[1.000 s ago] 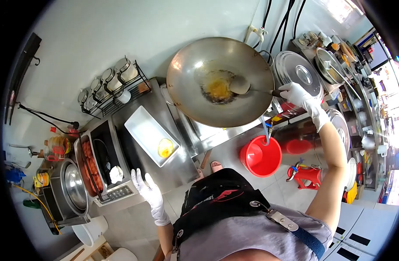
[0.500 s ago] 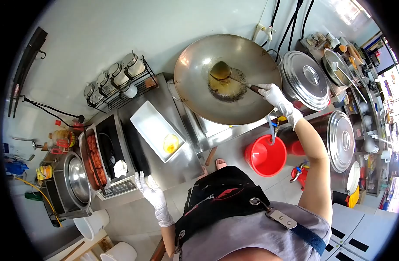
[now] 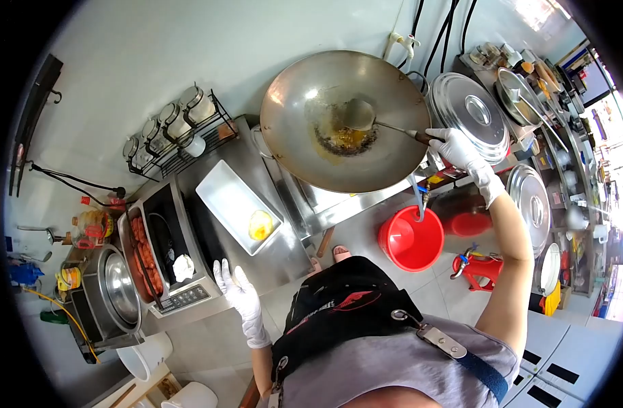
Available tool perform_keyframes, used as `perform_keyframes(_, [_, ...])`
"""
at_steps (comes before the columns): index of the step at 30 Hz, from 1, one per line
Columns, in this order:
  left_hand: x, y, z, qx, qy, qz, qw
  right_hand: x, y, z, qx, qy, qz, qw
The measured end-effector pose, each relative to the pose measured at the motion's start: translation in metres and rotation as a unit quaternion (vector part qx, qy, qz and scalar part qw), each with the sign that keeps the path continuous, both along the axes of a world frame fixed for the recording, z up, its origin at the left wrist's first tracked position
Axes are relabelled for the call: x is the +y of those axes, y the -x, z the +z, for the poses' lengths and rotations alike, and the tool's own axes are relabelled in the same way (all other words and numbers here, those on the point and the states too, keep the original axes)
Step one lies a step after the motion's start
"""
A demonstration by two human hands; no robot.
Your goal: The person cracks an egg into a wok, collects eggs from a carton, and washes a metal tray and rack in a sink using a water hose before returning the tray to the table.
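My gloved right hand [image 3: 455, 149] is wrapped round the handle of a ladle [image 3: 358, 115] above the right rim of a large metal wok [image 3: 291, 109]. The ladle's bowl is inside the wok, over a shallow pool of yellowish oil [image 3: 349, 141] with dark bits in it. My left hand [image 3: 238, 292], also gloved, hangs with fingers apart near the front edge of the steel counter and holds nothing. Closest to it are a crumpled white cloth or tissue [image 3: 183, 268] and a white rectangular tray [image 3: 219, 194] with a yellow, egg-like item [image 3: 260, 225] in it.
A red bucket [image 3: 410, 238] stands on the floor below the wok. Lidded steel pots [image 3: 469, 112] are at the right. A wire rack of jars [image 3: 175, 129] hangs at the back left, and a pan of reddish food [image 3: 145, 255] sits left of the counter's black panel.
The ladle's bowl has shifted right and tipped over; the oil it held is now in the wok. My right hand has moved right. The view has shifted slightly.
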State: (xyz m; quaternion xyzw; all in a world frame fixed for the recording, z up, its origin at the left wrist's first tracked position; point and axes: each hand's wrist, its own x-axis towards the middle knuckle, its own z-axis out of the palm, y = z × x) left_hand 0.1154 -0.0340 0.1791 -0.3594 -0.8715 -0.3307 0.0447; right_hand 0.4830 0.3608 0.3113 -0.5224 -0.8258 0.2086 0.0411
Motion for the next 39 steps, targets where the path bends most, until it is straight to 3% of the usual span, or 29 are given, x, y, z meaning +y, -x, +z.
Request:
perform_keyframes(1, [0.002, 0.0, 0.001, 0.001, 0.0, -0.003, 1.0, 0.008, -0.006, -0.003, -0.01, -0.023, 0.014, 1.0])
perform_keyframes(9, [0.0, -0.005, 0.003, -0.003, 0.004, 0.005, 1.0, 0.015, 0.015, 0.015, -0.008, 0.173, -0.078, 0.982])
perform_keyframes(19, [-0.01, -0.004, -0.001, 0.006, 0.011, 0.0, 1.0, 0.006, 0.061, -0.083, 0.274, 0.292, -0.199, 0.895])
perform_keyframes(23, [-0.01, 0.0, -0.004, 0.014, 0.005, -0.011, 1.0, 0.008, 0.053, -0.08, 0.287, 0.243, -0.201, 0.904])
perform_keyframes(25, [-0.008, 0.0, -0.006, 0.011, 0.012, -0.013, 1.0, 0.012, 0.041, -0.084, 0.282, 0.16, -0.179, 0.929])
perform_keyframes(29, [-0.005, 0.0, -0.012, 0.012, 0.027, -0.016, 0.999, -0.001, 0.009, -0.057, 0.046, -0.05, -0.113, 0.991])
perform_keyframes(33, [0.0, 0.001, -0.017, 0.006, 0.001, -0.028, 1.0, -0.032, -0.013, -0.031, -0.02, -0.129, -0.097, 0.987])
perform_keyframes(39, [0.013, 0.001, -0.018, -0.02, -0.014, -0.052, 0.998, -0.058, -0.037, -0.02, -0.026, -0.311, 0.023, 0.95])
